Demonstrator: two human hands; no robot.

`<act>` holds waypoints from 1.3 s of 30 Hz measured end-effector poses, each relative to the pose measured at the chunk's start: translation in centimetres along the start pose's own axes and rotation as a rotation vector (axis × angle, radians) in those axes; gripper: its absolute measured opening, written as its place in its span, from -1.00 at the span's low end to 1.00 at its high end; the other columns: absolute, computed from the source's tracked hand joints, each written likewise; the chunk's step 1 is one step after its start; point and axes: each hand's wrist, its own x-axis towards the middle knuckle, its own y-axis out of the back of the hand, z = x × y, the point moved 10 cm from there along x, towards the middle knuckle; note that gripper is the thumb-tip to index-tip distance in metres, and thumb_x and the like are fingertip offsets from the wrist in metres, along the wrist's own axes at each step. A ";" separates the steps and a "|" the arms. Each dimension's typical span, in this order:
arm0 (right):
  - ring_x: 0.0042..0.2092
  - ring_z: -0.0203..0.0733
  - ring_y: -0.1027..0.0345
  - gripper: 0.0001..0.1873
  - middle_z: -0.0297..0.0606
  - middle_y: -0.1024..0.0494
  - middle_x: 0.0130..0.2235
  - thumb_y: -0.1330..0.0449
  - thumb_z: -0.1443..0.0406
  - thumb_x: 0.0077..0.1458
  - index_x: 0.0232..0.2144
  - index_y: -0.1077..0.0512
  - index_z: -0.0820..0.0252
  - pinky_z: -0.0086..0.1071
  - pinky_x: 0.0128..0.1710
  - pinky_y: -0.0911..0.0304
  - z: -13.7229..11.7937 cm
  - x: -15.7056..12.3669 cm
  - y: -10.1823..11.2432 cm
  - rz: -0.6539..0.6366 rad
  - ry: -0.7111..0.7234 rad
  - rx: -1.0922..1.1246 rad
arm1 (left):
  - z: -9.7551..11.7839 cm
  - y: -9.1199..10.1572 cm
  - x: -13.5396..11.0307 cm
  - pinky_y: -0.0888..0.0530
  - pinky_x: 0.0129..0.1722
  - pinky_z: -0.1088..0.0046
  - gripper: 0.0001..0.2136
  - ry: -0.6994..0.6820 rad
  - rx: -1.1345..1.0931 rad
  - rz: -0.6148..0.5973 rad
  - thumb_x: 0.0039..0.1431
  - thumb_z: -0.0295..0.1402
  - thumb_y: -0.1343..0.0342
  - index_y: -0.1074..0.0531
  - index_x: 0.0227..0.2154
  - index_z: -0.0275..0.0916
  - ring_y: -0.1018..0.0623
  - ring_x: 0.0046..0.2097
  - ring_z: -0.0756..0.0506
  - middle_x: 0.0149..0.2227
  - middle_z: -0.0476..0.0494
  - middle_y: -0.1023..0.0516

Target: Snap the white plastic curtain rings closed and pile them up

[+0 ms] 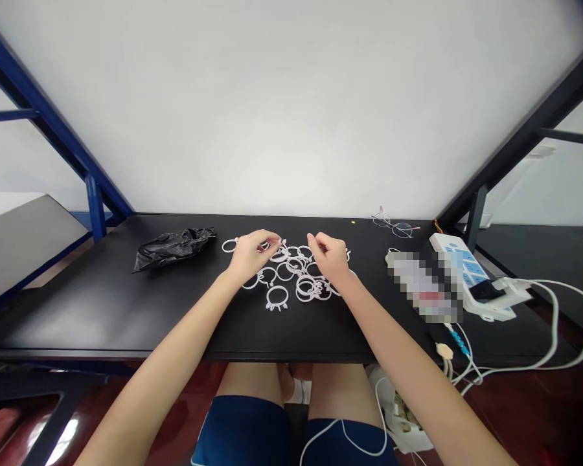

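Observation:
Several white curtain rings point(277, 296), each with small knobs or clips on its rim, lie loose and overlapping on the black tabletop point(175, 317). Over the left part of this pile is my left hand point(253, 252), thumb and fingers pinched together, with white ring parts showing at the fingertips; it appears to grip one ring. My right hand point(330, 255) is curled closed above the pile's right side, thumb against the bent fingers. Whatever it may hold is hidden by the fingers. A gap separates the two hands, with rings lying below it.
A crumpled black plastic bag point(175, 248) lies at left. Eyeglasses point(401, 230) rest near the back wall. On the right are a blurred-out object point(425, 288), a white power strip point(471, 272) and looping white cables point(554, 323). Metal frame posts point(95, 207) flank the table.

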 end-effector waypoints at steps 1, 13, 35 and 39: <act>-0.58 -0.40 0.12 -0.53 -0.49 -0.01 -0.65 -0.06 0.13 0.22 -0.64 -0.02 0.15 -0.41 -0.54 0.08 0.3 0.0 -0.2 -0.022 -0.039 0.028 | 0.2 -0.5 -0.1 -0.46 -0.44 0.54 -0.82 0.003 -0.024 -0.023 0.18 -0.24 -0.13 -0.51 -0.30 -0.24 -0.57 -0.29 -0.03 -0.32 -0.11 -0.61; -0.60 -0.37 -0.27 -0.64 -0.34 -0.46 -0.51 -0.39 0.08 -0.15 -0.42 -0.47 0.23 -0.45 -0.62 -0.21 2.8 -0.7 -4.4 -0.348 -0.431 0.563 | 1.7 -2.3 -0.7 -0.51 -0.39 0.54 -0.85 -0.029 -0.077 -0.071 0.21 -0.34 -0.07 -0.51 -0.27 -0.24 -0.58 -0.29 -0.02 -0.29 -0.10 -0.62; -0.55 -0.35 -0.31 -0.66 -0.30 -0.52 -0.48 -0.40 0.09 -0.15 -0.41 -0.53 0.22 -0.43 -0.56 -0.27 2.5 -0.8 -4.4 -0.344 -0.446 0.637 | 0.2 -4.5 -0.9 -0.51 -0.45 0.57 -0.53 0.219 -0.414 -0.298 -0.05 -0.21 -0.32 -0.43 -0.05 -0.25 -0.54 -0.02 -0.20 -0.03 -0.28 -0.52; -0.55 -0.37 -0.30 -0.66 -0.29 -0.52 -0.46 -0.40 0.10 -0.16 -0.41 -0.52 0.22 -0.43 -0.57 -0.27 2.7 -0.8 -4.3 -0.320 -0.467 0.647 | -0.5 -4.9 -1.1 -0.46 -0.51 0.60 -0.53 0.261 -0.425 -0.338 -0.07 -0.19 -0.33 -0.45 -0.08 -0.24 -0.59 -0.17 -0.13 -0.05 -0.24 -0.53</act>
